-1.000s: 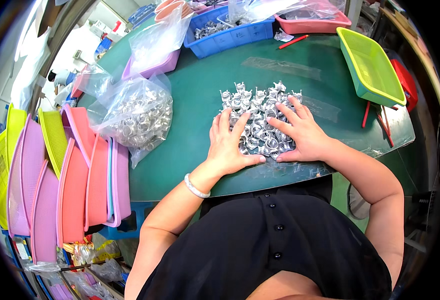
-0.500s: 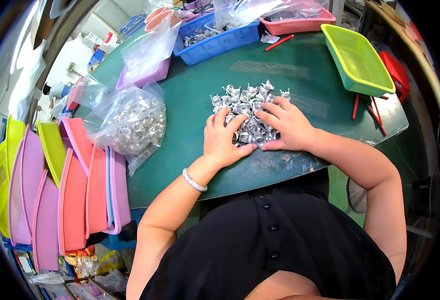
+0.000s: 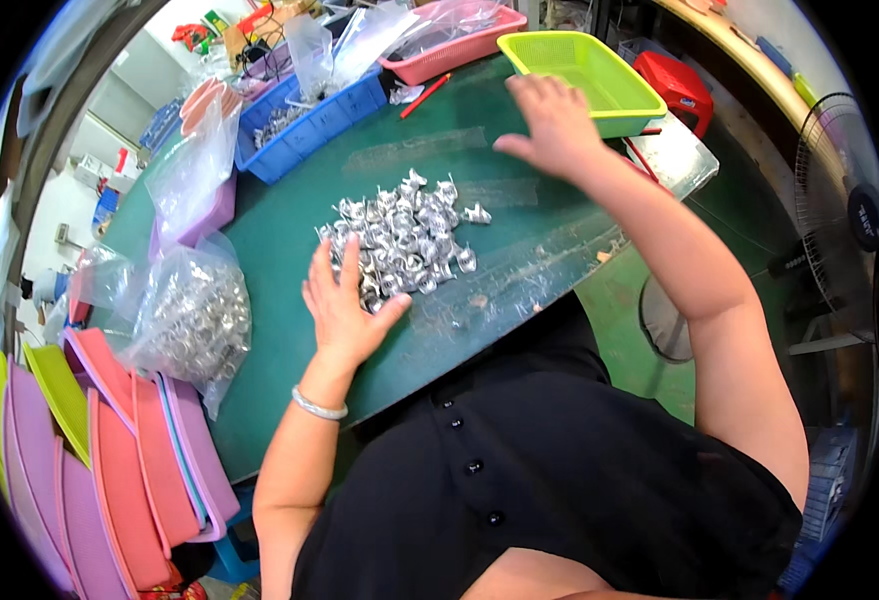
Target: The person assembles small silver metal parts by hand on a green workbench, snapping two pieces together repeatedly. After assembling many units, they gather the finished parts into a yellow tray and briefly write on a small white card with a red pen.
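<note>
A pile of small shiny silver metal parts [image 3: 405,238] is spread in one layer on the green table [image 3: 290,235]. My left hand [image 3: 345,305] rests at the pile's left front edge, fingers spread and touching the outer parts. On that wrist is a pale bracelet. My right hand [image 3: 552,130] is raised away from the pile, its fingers apart and nothing in them. It reaches toward the yellow-green plastic basket [image 3: 585,75] at the far right, overlapping the near rim in the view; whether it touches the rim I cannot tell.
Left of the pile lies a clear bag [image 3: 195,315] of similar metal parts. Behind stand a blue bin [image 3: 315,130] and a pink tray [image 3: 455,40]. Stacked coloured baskets [image 3: 130,470] fill the lower left. A red pen [image 3: 426,96] lies near the back; a fan [image 3: 845,210] stands right.
My right hand has left the pile and moved out to the far right, near the yellow-green basket. My left hand stays at the pile's edge. The whole view has turned rightward.
</note>
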`<action>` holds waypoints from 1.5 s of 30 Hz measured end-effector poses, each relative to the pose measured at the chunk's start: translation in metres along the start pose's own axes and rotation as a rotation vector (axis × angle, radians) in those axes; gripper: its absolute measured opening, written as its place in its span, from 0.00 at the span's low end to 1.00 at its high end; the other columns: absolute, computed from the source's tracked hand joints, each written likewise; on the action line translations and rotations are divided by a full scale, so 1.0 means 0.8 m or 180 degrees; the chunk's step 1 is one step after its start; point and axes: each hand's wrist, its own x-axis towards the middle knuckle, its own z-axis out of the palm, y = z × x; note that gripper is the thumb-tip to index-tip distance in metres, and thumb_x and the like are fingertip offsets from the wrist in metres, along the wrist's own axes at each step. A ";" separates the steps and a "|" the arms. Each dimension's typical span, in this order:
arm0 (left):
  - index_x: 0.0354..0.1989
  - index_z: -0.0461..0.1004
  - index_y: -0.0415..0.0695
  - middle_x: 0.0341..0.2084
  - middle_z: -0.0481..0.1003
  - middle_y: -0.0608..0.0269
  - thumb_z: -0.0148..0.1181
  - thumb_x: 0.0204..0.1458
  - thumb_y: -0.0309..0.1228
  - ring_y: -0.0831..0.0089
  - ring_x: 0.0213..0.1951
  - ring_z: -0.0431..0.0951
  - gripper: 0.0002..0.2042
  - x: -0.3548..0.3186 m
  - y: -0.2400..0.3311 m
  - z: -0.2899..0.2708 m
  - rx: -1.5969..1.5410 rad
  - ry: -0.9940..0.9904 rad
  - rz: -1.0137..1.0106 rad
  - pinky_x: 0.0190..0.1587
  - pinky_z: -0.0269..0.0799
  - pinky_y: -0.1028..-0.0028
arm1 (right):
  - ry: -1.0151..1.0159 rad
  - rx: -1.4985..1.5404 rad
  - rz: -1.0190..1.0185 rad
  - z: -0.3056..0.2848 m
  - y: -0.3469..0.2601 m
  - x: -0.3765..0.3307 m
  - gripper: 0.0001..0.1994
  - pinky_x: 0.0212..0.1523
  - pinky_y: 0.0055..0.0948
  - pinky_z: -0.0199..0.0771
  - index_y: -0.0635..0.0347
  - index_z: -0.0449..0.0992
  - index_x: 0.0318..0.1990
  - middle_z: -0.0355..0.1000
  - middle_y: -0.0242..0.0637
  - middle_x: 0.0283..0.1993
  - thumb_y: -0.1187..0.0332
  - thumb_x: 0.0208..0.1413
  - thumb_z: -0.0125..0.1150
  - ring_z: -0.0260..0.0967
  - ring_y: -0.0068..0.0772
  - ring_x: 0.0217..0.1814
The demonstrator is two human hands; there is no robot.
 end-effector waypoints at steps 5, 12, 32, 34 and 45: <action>0.63 0.58 0.48 0.60 0.53 0.42 0.63 0.41 0.52 0.44 0.60 0.54 0.40 -0.007 -0.003 -0.016 -0.0034 0.0351 0.0081 0.58 0.47 0.47 | -0.1126 -0.0399 0.0828 0.016 0.068 0.016 0.10 0.40 0.39 0.74 0.58 0.76 0.37 0.76 0.44 0.36 0.70 0.47 0.55 0.74 0.45 0.41; 0.64 0.54 0.45 0.59 0.55 0.45 0.53 0.53 0.49 0.50 0.58 0.61 0.33 -0.058 0.038 -0.046 -0.2748 0.0330 -0.0477 0.58 0.59 0.59 | -0.0323 0.0227 -0.0965 -0.177 0.052 -0.036 0.12 0.37 0.47 0.65 0.62 0.70 0.33 0.69 0.49 0.27 0.63 0.48 0.60 0.67 0.55 0.35; 0.54 0.65 0.34 0.47 0.72 0.49 0.52 0.43 0.29 0.54 0.47 0.74 0.26 -0.565 0.062 -0.262 -0.4437 0.2141 -0.3968 0.48 0.72 0.60 | -0.0547 0.3158 -0.2422 -0.052 -0.181 -0.068 0.30 0.64 0.45 0.51 0.54 0.69 0.54 0.59 0.49 0.60 0.52 0.44 0.65 0.52 0.50 0.65; 0.55 0.64 0.35 0.48 0.71 0.49 0.52 0.43 0.30 0.53 0.47 0.73 0.27 -0.629 0.060 -0.244 -0.4712 0.2180 -0.4366 0.48 0.73 0.58 | -0.0163 0.1953 -0.1575 0.026 -0.119 -0.028 0.31 0.62 0.45 0.53 0.52 0.68 0.56 0.61 0.52 0.60 0.45 0.46 0.61 0.54 0.52 0.64; 0.53 0.65 0.33 0.46 0.72 0.50 0.54 0.45 0.27 0.57 0.47 0.74 0.23 -0.371 -0.017 -0.052 -0.5529 0.0696 -0.3984 0.52 0.70 0.62 | -0.1195 0.2918 -0.1711 0.082 -0.158 -0.037 0.29 0.63 0.42 0.56 0.46 0.70 0.56 0.58 0.51 0.63 0.43 0.49 0.56 0.55 0.52 0.64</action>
